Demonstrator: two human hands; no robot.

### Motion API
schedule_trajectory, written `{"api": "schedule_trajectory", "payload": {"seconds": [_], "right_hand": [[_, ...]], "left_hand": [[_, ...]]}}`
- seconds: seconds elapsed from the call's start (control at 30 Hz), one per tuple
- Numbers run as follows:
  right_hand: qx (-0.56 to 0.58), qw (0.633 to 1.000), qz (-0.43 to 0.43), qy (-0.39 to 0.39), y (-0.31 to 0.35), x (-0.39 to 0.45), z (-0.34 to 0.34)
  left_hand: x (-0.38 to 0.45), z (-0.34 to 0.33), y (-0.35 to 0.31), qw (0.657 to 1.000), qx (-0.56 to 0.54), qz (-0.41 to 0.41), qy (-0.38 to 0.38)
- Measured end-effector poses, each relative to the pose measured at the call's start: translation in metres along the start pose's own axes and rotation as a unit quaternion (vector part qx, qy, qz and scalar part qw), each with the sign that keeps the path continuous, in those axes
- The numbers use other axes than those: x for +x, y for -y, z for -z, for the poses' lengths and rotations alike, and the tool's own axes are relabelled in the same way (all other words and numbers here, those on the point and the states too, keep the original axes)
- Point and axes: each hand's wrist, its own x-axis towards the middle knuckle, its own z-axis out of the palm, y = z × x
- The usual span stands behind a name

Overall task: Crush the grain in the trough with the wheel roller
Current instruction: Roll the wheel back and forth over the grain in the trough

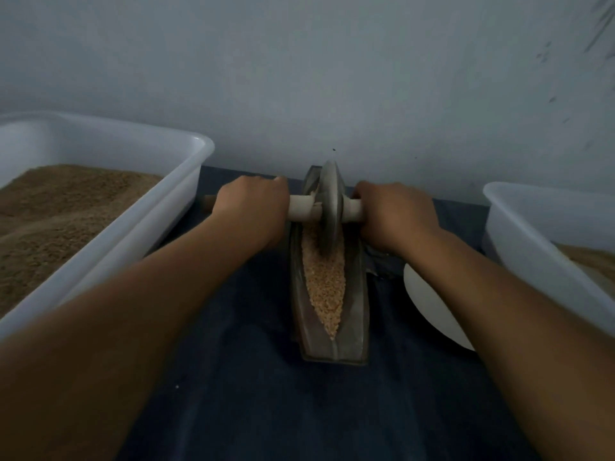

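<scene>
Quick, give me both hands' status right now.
Left hand: closed around the left end of the wheel roller handle.
Right hand: closed around the right end of the same handle.

L hand (253, 211) and R hand (396, 214) cover most of the roller's handle (304, 209). Wheel (329, 207) hides trough's far end. L tub (109, 207) and R tub (532, 234) cut off by frame edges. White dish (432, 304) partly under R forearm.

Tubs (100, 201) (545, 227) flanking trough (329, 327); wall (332, 78) just beyond.
</scene>
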Motion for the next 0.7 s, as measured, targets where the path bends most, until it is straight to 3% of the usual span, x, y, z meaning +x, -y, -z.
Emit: {"api": "schedule_trajectory", "payload": {"seconds": [0.1, 0.47, 0.7], "right_hand": [[-0.001, 0.999, 0.004, -0.035, 0.006, -0.020, 0.006], [0.018, 0.996, -0.004, -0.086, 0.025, -0.102, 0.030], [0.034, 0.992, 0.004, -0.121, 0.025, -0.116, 0.041]], "left_hand": [[-0.017, 0.000, 0.000, 1.000, 0.003, 0.006, -0.010], [-0.084, 0.012, -0.012, 0.985, 0.048, -0.064, -0.155], [-0.097, 0.010, -0.009, 0.985, 0.070, -0.064, -0.144]]}}
